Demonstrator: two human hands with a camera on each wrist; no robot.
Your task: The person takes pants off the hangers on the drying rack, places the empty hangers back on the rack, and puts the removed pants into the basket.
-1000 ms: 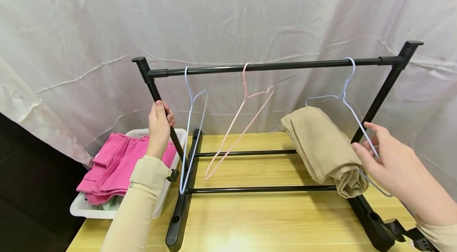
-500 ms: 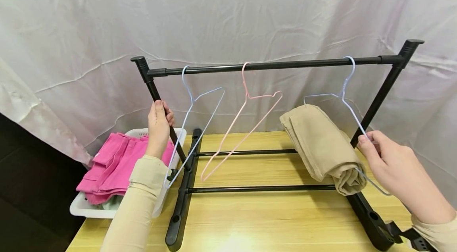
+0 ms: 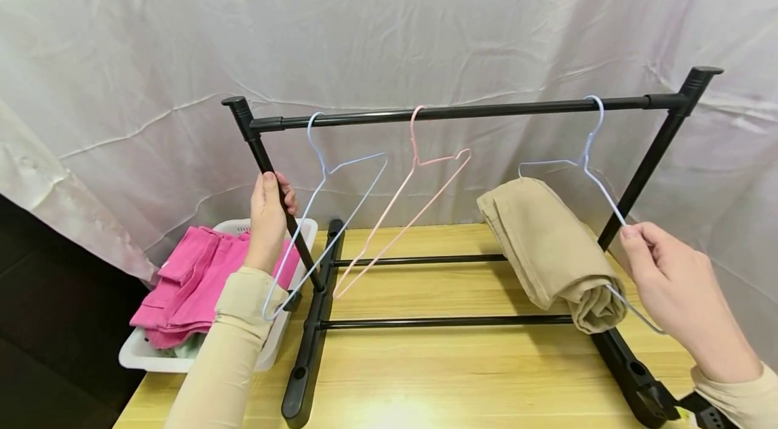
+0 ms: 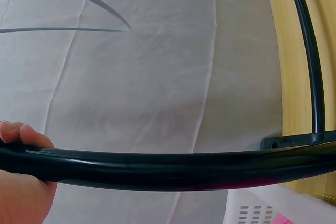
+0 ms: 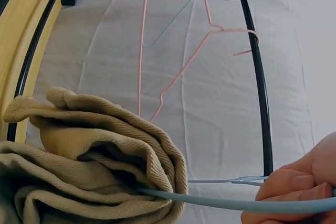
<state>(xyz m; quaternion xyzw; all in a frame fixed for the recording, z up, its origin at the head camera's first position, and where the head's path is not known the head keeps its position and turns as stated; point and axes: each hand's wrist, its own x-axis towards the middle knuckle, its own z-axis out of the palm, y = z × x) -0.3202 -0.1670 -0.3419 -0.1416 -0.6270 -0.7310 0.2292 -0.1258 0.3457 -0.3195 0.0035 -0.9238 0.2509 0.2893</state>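
Observation:
On the left, my left hand (image 3: 267, 216) grips the upright post (image 4: 157, 170) of a black clothes rack (image 3: 486, 110), thumb on the near side. My right hand (image 3: 675, 287) pinches the sloping arm of a light blue wire hanger (image 3: 598, 187) hooked near the rail's right end. Folded beige trousers (image 3: 541, 246) hang over that hanger's lower bar, their rolled layers showing in the right wrist view (image 5: 105, 150). A bare pink hanger (image 3: 389, 213) hangs mid-rail, and a second light blue hanger (image 3: 358, 209) hangs at its left, both at an angle.
A white basket (image 3: 130, 355) at the left holds folded pink clothing (image 3: 200, 280) and a pale green cloth beneath. The rack stands on a wooden table (image 3: 450, 382) before a pale curtain (image 3: 389, 30). Two lower crossbars (image 3: 450, 322) join its feet.
My right hand has closed its fingers on the hanger's arm and lowered slightly. The left blue hanger has swung round, its lower end leftward; the pink one sways. My left hand stays on the post.

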